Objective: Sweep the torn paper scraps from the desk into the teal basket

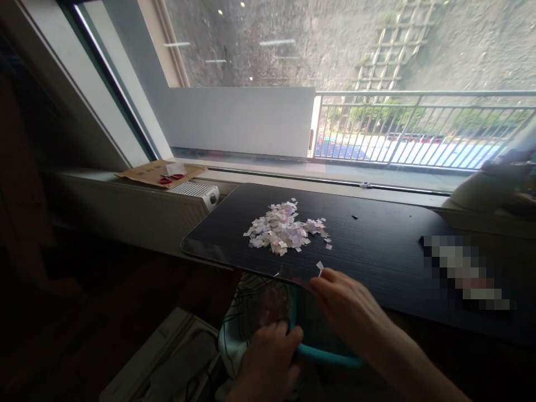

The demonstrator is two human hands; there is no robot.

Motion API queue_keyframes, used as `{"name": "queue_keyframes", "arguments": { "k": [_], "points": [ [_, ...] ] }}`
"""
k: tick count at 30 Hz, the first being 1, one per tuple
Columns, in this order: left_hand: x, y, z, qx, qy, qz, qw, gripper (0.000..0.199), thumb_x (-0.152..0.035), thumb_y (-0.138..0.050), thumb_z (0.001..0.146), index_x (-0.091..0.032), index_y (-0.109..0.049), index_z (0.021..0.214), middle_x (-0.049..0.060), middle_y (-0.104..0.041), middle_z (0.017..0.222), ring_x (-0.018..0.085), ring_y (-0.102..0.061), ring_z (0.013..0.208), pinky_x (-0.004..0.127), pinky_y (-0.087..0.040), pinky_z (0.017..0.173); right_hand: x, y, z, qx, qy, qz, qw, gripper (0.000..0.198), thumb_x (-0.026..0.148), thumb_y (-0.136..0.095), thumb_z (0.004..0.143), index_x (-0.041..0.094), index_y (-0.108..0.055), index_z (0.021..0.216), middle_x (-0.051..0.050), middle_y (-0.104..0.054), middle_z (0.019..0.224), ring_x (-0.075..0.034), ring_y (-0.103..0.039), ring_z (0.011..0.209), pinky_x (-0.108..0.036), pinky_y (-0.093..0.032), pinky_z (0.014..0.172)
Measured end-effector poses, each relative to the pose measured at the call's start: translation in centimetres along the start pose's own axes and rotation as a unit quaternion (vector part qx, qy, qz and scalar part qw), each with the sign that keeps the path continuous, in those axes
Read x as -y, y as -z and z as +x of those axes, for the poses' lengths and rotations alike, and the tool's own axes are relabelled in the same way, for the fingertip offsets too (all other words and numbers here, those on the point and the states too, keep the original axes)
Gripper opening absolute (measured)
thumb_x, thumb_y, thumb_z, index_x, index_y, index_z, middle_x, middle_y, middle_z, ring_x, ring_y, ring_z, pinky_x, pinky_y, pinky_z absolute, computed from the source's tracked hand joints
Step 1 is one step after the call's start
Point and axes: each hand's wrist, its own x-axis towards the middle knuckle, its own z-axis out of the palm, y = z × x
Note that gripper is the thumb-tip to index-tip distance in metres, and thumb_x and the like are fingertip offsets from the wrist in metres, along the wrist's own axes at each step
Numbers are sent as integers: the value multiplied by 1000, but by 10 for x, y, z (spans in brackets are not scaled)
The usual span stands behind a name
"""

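A loose heap of small white and pinkish paper scraps [278, 229] lies on the dark tabletop [360, 257]. At the table's front edge is my right hand [345, 298], its fingers pressed together. One paper scrap [320, 266] shows just above its fingertips; what the fingers pinch is hard to make out. Below the edge, my left hand [270, 354] is closed on the rim of a teal bin [330, 357]. The bin's opening sits under the table edge, partly covered by both hands and the right forearm.
Red-handled scissors [171, 178] and a brown paper envelope [153, 172] lie on the sill at left, beside a white radiator [201, 192]. A small dark piece [354, 216] and a blurred-out object [464, 273] rest on the table's right. A window stands behind.
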Motion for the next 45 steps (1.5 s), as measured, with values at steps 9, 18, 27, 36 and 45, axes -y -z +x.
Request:
{"name": "queue_keyframes", "arguments": {
  "k": [9, 18, 27, 36, 45],
  "points": [
    [5, 6, 1, -4, 5, -7, 1000, 16, -17, -54, 74, -25, -56, 88, 1, -57, 88, 21, -55, 80, 30, -36, 67, -61, 16, -2, 9, -11, -21, 1000, 25, 23, -39, 92, 22, -64, 89, -3, -57, 85, -14, -53, 76, -24, -35, 63],
    [2, 6, 3, 7, 5, 10, 1000, 21, -16, -53, 74, -26, -56, 93, 1, -57, 90, 21, -55, 82, 30, -37, 68, -41, 13, -33, 6, -35, -18, 999, 24, 18, -40, 91, 21, -62, 82, -3, -57, 83, -15, -53, 77, -25, -37, 64],
    [0, 9, 8, 55, 13, 23, 998, 21, -19, -54, 77, -25, -57, 97, 4, -59, 96, 23, -56, 87, 31, -39, 72, -65, 25, 5, -40, -75, -53, 995, 27, 24, -39, 92, 22, -65, 93, -4, -59, 87, -14, -56, 75, -24, -35, 63],
    [5, 6, 8, 83, 20, 37, 996, 29, -17, -55, 74, -24, -56, 102, 5, -59, 99, 24, -56, 90, 32, -40, 76, -83, 27, 28, 10, -82, -65, 994, 29, 25, -39, 90, 21, -67, 85, -3, -63, 85, -13, -57, 70, -24, -32, 60],
    [3, 7, 11, 111, 16, 37, 993, 30, -19, -54, 75, -25, -56, 104, 5, -58, 102, 24, -56, 91, 32, -41, 76, -89, 30, 51, 5, -123, -79, 989, 32, 26, -36, 91, 20, -67, 97, -7, -64, 94, -16, -60, 77, -24, -33, 61]
  ]
}}
